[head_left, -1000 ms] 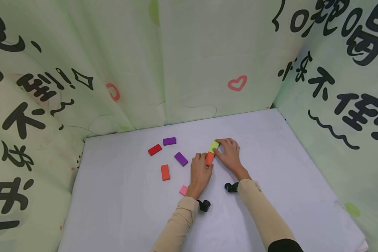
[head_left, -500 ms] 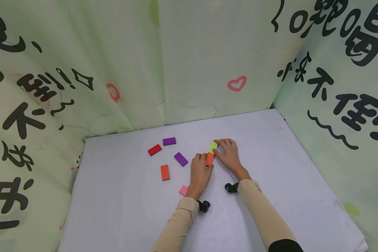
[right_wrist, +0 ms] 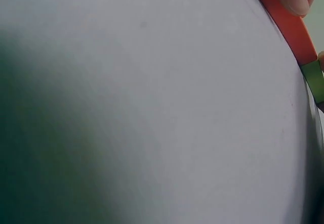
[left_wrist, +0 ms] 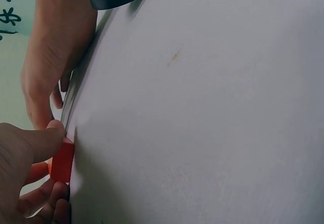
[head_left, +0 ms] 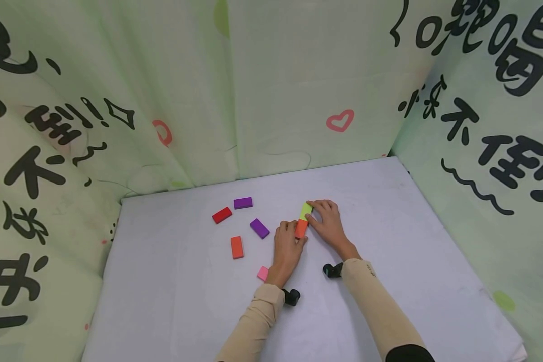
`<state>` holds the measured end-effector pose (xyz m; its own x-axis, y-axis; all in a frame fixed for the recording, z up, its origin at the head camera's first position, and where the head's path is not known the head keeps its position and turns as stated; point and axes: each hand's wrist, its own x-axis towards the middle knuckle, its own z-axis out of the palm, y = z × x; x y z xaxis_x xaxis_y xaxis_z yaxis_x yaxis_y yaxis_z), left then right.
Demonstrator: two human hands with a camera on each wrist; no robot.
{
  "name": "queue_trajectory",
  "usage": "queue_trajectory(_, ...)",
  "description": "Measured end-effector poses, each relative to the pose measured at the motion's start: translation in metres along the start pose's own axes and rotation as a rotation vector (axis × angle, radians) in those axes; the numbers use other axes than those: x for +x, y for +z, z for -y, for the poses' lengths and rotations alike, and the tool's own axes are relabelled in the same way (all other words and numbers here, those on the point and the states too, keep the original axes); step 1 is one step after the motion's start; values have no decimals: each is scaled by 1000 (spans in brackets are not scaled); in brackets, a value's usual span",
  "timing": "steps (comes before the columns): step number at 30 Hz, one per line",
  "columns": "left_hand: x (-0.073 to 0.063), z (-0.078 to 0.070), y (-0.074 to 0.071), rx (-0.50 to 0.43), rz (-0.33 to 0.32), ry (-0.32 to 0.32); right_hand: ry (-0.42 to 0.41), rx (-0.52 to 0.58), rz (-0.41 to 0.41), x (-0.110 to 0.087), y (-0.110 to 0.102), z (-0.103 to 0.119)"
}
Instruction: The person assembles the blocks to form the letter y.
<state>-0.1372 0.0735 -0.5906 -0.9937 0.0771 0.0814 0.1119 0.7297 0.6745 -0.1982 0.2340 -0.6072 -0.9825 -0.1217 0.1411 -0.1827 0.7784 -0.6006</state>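
My left hand [head_left: 287,251] pinches an orange block [head_left: 301,229] between thumb and fingers, low over the white tabletop. In the left wrist view the thumb lies along the near end of this orange block [left_wrist: 62,163]. My right hand [head_left: 329,223] holds a yellow-green block [head_left: 305,211] with its thumb and index finger, from the right side. The two blocks stand end to end in one slanted line, the yellow-green one farther away. Seen from the right wrist, the green block [right_wrist: 315,80] meets the end of the orange block [right_wrist: 291,27].
Left of the hands lie several loose blocks: a red block [head_left: 222,215], a purple block [head_left: 243,202], another purple block [head_left: 260,229] and an orange block [head_left: 237,248]. A pink block [head_left: 263,273] is partly covered by the left wrist. Printed curtains [head_left: 280,90] surround the white table [head_left: 163,281].
The right hand and the yellow-green block have shifted very slightly left. The left hand stays on the orange block, and the loose blocks lie as before.
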Motion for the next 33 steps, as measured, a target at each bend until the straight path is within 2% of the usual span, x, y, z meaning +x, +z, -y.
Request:
queue_trajectory(5,-1,2,-2,-22,26,0,46,65,23,-2,-2,0)
queue_trajectory(9,-2,4,-3,-43,35,-4,25,94,25,-5,-4,0)
queue_trajectory(14,-2,7,-3,-44,27,4,-28,80,23,-8,-5,1)
queue_trajectory(23,-3,6,-4,-47,48,-15,-40,48,38,-11,-2,0)
queue_trajectory(27,-6,6,-12,-57,81,-22,-33,44,41,-11,-1,0)
queue_trajectory(33,-17,9,-34,-43,87,-8,-29,26,41,-11,-1,0)
